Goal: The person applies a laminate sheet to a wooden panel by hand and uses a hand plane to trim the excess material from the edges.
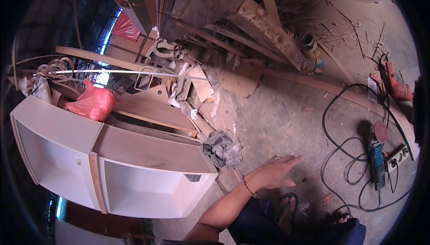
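My left hand [277, 172] reaches to the right over the concrete floor, above my knee. Its fingers are stretched out, with the thumb apart from them, and nothing shows in it. A thin dark bracelet [247, 186] circles the wrist. Crumpled grey plastic [221, 148] lies close by, against the corner of a pale two-compartment cabinet [148, 148]. Farther right, beyond the hand's reach, a blue angle grinder [377, 162] with a reddish disc [380, 131] rests on the floor. My right hand is out of the picture.
Black cables [329, 173] loop around the grinder and a power strip [397, 157]. An orange power tool [397, 83] lies at the far right. Wood panels [210, 3] lean at the back, near a can [308, 45]. A red plastic bag [92, 101] sits behind the cabinet.
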The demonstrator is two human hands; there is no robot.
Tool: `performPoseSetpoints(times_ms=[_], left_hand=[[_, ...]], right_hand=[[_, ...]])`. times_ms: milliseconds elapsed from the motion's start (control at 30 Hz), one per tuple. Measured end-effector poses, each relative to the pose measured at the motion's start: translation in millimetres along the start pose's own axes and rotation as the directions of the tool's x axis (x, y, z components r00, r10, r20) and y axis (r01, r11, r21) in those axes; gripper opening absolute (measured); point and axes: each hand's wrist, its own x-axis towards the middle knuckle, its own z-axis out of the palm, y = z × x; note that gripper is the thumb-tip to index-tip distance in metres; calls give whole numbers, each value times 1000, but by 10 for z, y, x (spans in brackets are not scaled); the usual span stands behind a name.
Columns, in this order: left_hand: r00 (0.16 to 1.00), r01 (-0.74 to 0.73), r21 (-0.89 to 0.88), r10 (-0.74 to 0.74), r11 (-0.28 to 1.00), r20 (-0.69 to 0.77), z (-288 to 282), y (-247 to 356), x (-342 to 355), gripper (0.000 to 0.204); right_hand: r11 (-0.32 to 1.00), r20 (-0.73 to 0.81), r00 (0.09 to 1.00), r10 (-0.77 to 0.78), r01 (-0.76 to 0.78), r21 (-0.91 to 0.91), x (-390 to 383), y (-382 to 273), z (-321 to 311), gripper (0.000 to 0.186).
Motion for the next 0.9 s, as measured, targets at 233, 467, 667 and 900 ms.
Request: performPoseSetpoints(times_ms=[233,467,667,900], left_hand=[[998,-56,-15,55,998,-33,40,-100,137,90],[999,-13,-13,13,1000,-37,-62,20,214,89],[1000,0,-13,0,1000,-19,-134,115,311,89],[1000,-3,61,4,998,-9,-73,61,397,90]], right_hand=[[1000,29,1000,9,-10,21,-47,11,32,64],[999,51,999,11,-13,39,-60,-9,87,61],[998,65,998,13,-17,56,-61,-16,116,59],[998,84,996,18,-23,61,-121,-2,138,56]])
